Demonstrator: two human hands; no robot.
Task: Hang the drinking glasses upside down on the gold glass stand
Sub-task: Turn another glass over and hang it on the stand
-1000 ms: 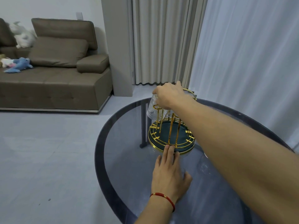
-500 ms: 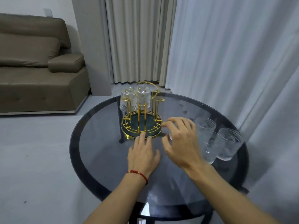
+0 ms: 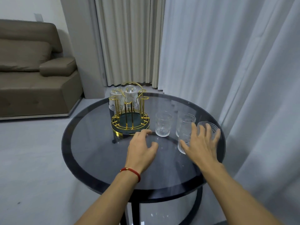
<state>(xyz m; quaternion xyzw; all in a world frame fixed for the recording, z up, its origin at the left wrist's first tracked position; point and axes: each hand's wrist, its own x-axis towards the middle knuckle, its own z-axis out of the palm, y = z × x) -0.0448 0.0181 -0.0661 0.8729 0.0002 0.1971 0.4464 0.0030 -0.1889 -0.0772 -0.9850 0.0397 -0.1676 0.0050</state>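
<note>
Table: a round dark glass table [image 3: 97,159] with a black rim stands on a pale floor, and everything in the task sits on its far half.
Stand: the gold glass stand [image 3: 130,125] is on the far left part of the tabletop, with upright gold pegs rising from a round green base and a looped handle on top.
Hung glasses: two clear ribbed glasses hang mouth down on the stand's far pegs, the left hung glass [image 3: 114,100] beside the right hung glass [image 3: 130,96]; the nearer pegs are bare.
Loose glasses: four glasses stand upright to the right of the stand. The nearest to the stand [image 3: 163,123] is apart from the others. A second glass [image 3: 184,120] stands further right, a third glass [image 3: 182,143] sits just in front of it, and a fourth glass [image 3: 209,127] is at the far right, near the table edge.
Left hand: the left hand [image 3: 142,151] lies palm down with loosely curled fingers, empty, its fingertips just at the stand's near base; a red bracelet [image 3: 130,172] circles the wrist.
Right hand: the right hand [image 3: 202,146] is spread wide and empty, hovering over the third and fourth glasses and partly hiding them; whether it touches them cannot be told.
Surroundings: a brown sofa [image 3: 32,75] stands far left, and pale curtains [image 3: 211,54] hang behind and to the right of the table.
</note>
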